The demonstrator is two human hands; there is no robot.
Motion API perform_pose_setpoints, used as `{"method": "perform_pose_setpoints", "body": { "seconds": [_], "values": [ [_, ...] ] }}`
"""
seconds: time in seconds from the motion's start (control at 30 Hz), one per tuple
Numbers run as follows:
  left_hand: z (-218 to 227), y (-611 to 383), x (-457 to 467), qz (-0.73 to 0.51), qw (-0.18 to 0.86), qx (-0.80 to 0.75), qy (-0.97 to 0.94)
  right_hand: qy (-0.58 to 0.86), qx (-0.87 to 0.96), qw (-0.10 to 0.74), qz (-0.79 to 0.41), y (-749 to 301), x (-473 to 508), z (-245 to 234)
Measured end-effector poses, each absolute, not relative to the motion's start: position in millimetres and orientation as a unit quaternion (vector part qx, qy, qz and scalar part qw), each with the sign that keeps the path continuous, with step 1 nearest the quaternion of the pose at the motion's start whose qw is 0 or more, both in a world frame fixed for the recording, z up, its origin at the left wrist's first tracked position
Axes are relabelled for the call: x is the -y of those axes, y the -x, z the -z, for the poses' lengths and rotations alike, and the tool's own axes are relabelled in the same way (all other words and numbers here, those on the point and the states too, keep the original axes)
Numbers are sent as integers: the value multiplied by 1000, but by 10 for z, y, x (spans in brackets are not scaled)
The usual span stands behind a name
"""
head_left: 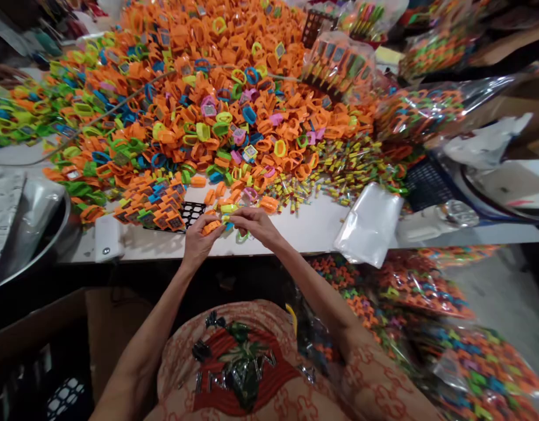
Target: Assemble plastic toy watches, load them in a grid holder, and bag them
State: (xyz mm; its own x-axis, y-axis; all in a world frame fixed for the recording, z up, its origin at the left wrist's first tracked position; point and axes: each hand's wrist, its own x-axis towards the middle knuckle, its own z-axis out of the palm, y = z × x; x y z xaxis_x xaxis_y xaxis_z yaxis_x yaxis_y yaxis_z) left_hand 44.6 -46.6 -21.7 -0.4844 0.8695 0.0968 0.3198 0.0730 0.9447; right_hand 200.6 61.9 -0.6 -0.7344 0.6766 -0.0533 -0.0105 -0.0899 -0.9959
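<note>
My left hand point(198, 241) is closed around an orange toy watch point(211, 227) at the front edge of the white table. Close beside it, my right hand point(257, 225) is pinched, its fingertips almost meeting the left ones. Small yellow and blue bits show between the two hands; what the right fingers hold is too small to make out. Several loose orange toy watches point(217, 192) lie just beyond the hands. Left of them, toy watches stand stacked in rows point(153, 202) on a black perforated tray point(193, 214).
A large heap of colourful toy watches point(186, 88) covers the back. Small yellow-ended tubes point(348, 166) are piled at right, near clear plastic bags point(369, 225). A white box point(108, 238) and metal bowl point(61, 234) stand left. Filled bags point(484, 374) lie below right.
</note>
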Motion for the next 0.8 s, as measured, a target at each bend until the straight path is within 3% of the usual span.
{"method": "perform_pose_setpoints", "body": {
  "seconds": [0.4,0.6,0.8],
  "values": [
    [375,-367,628,-381,156,-683,-604,218,787,219,-534,-2047,-561,-3],
    [429,-364,667,-306,192,-685,-633,162,836,179,-494,-2076,-590,2],
    [378,-348,727,-306,236,-655,-649,154,806,106,-562,-2126,-628,15]
  ]
}}
